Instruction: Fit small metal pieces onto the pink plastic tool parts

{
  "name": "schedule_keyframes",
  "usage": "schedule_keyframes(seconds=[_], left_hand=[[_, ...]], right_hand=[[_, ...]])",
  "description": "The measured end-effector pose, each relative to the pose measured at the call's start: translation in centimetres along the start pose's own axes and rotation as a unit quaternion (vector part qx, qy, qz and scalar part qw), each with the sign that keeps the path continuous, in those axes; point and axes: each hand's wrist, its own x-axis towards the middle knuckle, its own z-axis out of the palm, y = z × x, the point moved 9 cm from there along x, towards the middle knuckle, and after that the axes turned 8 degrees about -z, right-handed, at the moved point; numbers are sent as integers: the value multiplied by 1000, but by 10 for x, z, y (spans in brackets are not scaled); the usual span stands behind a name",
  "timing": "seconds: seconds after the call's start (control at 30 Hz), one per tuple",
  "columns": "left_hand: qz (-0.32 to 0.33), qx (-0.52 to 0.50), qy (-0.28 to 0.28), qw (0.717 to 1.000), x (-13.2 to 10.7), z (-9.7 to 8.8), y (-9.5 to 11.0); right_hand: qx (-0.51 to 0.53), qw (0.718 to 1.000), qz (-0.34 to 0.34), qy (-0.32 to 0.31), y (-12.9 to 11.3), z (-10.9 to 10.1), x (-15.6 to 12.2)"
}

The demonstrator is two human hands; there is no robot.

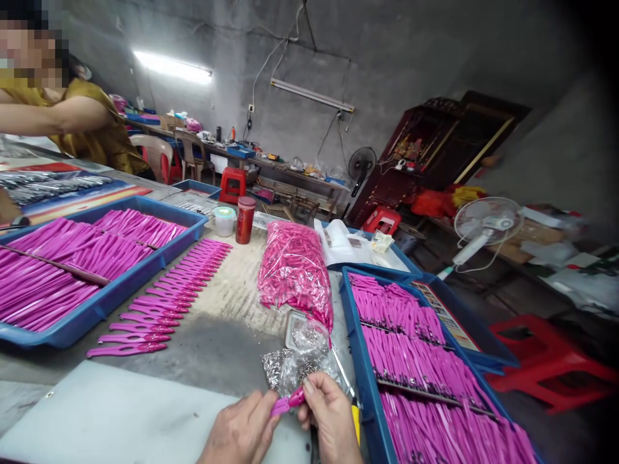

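Observation:
My left hand (238,428) is closed on the magenta shaft of a slim plastic piece, shaped like tweezers (280,406). My right hand (329,412) pinches the darker pink tip (296,397) at its other end. Both hands are above the near edge of a white board (120,412). Just beyond them lie clear plastic bags (309,345) and a bag of small metal parts (275,367). A row of similar magenta pieces with dark pink tips (145,322) lies fanned out on the table, left of centre.
Blue trays of magenta pieces stand left (104,308) and right (360,361). A clear bag of dark pink parts (294,267), a red-brown jar (245,220) and a small tub (224,222) sit farther back. A yellow-handled tool (356,419) lies by my right hand. Another person (91,122) sits at far left.

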Motion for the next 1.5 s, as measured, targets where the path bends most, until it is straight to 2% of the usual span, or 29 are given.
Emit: schedule_keyframes(seconds=[0.2, 0.47, 0.7, 0.8, 0.87, 0.97, 1.03, 1.23, 1.5], left_hand=[[-1, 5, -13, 1000, 1, -2, 4], [16, 31, -49, 998, 3, -2, 9], [10, 41, -75, 996, 2, 1, 9], [16, 56, -91, 994, 2, 1, 9], [23, 62, -94, 993, 3, 0, 11], [30, 65, -100, 992, 5, -2, 14], [38, 65, -101, 992, 6, -4, 16], [45, 60, -104, 992, 7, -6, 20], [49, 74, -134, 987, 5, -2, 20]], right_hand=[[14, 1000, 8, 13, 10, 0, -3], [-2, 1000, -9, 19, 8, 6, -12], [-14, 1000, -5, -17, 16, 7, -15], [-48, 997, -47, -49, 4, 3, -13], [-114, 982, -110, -102, -14, 6, -13], [-249, 924, -198, -212, -36, 20, -17], [-300, 889, -226, -260, -41, 26, -20], [-349, 853, -261, -287, -37, 29, -27], [-349, 830, -317, -298, -38, 32, -32]])
